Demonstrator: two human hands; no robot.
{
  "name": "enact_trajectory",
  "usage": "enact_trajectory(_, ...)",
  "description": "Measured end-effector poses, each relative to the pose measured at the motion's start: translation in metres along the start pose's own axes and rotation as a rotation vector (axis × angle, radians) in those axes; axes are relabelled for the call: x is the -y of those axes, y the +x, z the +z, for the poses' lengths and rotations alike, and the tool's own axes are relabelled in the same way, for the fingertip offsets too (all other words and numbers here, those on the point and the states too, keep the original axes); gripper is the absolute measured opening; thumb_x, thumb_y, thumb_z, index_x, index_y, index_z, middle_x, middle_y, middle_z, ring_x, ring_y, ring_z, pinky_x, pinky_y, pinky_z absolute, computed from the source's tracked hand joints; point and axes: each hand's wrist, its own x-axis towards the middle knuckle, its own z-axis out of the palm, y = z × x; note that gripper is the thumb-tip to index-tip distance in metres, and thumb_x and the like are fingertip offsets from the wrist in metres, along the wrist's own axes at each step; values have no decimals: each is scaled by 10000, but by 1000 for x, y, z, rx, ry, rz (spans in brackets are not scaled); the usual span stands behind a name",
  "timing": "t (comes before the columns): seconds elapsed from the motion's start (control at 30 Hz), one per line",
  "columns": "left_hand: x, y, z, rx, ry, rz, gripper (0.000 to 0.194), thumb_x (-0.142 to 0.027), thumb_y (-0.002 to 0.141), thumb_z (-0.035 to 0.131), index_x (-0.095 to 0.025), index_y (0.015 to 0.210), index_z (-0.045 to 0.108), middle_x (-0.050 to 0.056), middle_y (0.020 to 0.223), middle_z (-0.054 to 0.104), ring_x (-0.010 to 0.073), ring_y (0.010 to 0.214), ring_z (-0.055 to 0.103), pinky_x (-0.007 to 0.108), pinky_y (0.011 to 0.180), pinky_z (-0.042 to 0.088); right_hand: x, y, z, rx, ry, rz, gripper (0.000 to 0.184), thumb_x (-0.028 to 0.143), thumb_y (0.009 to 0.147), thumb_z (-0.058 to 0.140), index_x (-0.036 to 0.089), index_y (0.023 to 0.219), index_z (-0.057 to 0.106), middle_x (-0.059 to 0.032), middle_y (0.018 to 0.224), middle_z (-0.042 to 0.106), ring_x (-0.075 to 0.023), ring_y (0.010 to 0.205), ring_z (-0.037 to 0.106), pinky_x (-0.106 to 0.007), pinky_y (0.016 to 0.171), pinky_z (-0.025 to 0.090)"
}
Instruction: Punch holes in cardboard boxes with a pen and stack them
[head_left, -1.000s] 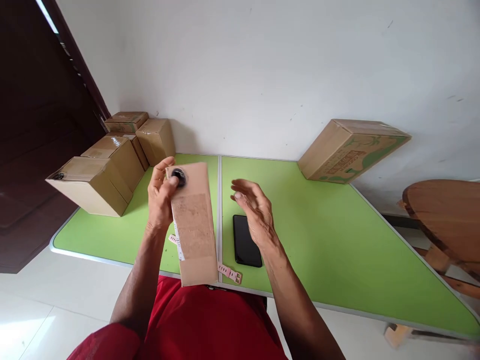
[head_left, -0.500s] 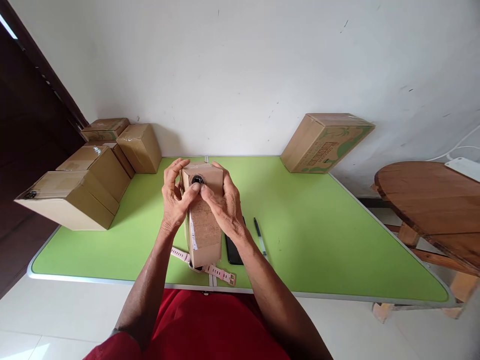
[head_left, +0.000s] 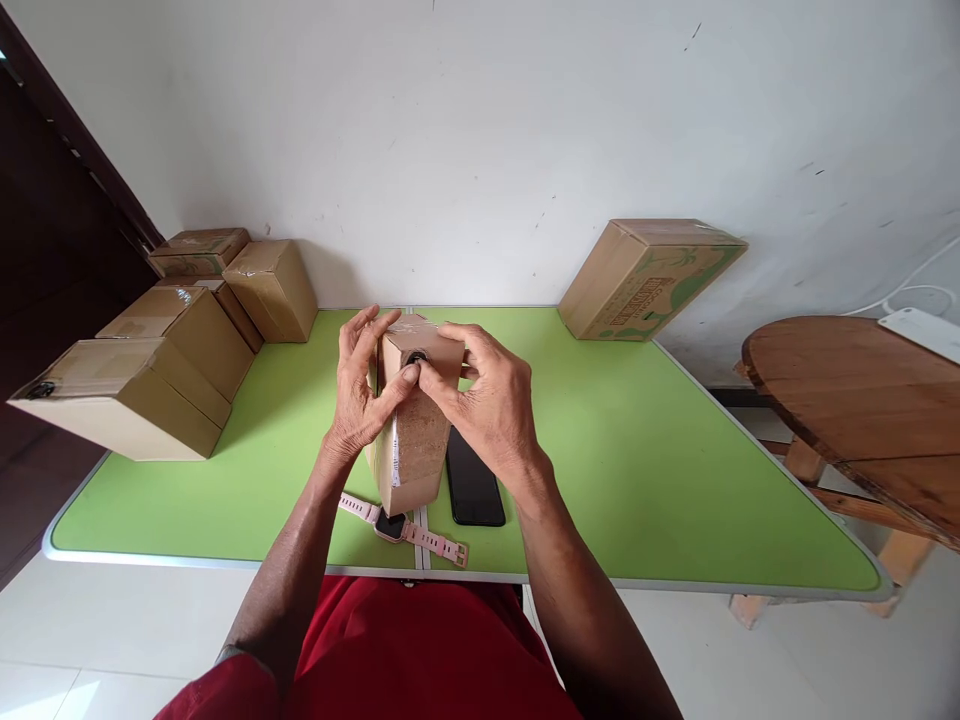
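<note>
A small cardboard box [head_left: 421, 440] stands tilted over the green table, gripped between both my hands. My left hand [head_left: 364, 385] is closed on its left side, fingers over the upper left edge. My right hand [head_left: 487, 400] holds the right side. Both thumbs meet at a small round black piece [head_left: 415, 357] near the top of the facing side; its kind I cannot make out. Below the box lies a smartwatch with a pink strap [head_left: 439, 543]. A black phone [head_left: 476, 485] rests beside it, close to my right wrist.
Several cardboard boxes [head_left: 180, 380] are grouped on the left of the green table [head_left: 637, 480]. Another printed carton [head_left: 652, 280] leans at the back right near the wall. A round wooden table [head_left: 847, 400] with a white device [head_left: 922, 333] stands at the right.
The box has shifted slightly right and tilted more. My right hand has turned and moved right, its arm now hiding the pen. More of the phone and the watch face shows.
</note>
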Motion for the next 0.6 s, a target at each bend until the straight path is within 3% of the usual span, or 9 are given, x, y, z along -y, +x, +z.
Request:
enact_trajectory(0.13,-7,2,-5,59,37,-29,691,-734,983,712,-285,1508,693,179,1649,543,407,1629,455,644,1305,444,0,-3,-4,20,-74,-13,300,406,999,744,258,1259,753,-147,1326,823,-360,1215,775,-576,1110,643)
enact_trajectory(0.3,-15,7,-17,187,23,-28,554,-521,1019,689,-256,1506,679,184,1650,546,394,1657,433,618,1307,455,2,-7,1,38,-168,-44,351,402,1018,718,225,1321,722,-194,1363,792,-386,1242,767,-551,1056,661)
enact_trajectory(0.43,-20,11,-23,253,44,2,529,-381,955,702,-253,1468,678,175,1620,574,393,1673,413,603,1266,508,3,-9,0,51,-267,-114,351,380,1066,667,189,1359,695,-210,1344,792,-387,1209,786,-542,1008,682)
enact_trajectory(0.6,-21,12,-16,183,110,-21,474,-293,885,686,-255,1357,697,151,1549,611,371,1579,530,582,1215,558,4,-9,-7,108,-288,-200,354,373,1149,582,159,1424,646,-223,1444,763,-356,1318,764,-525,1093,667)
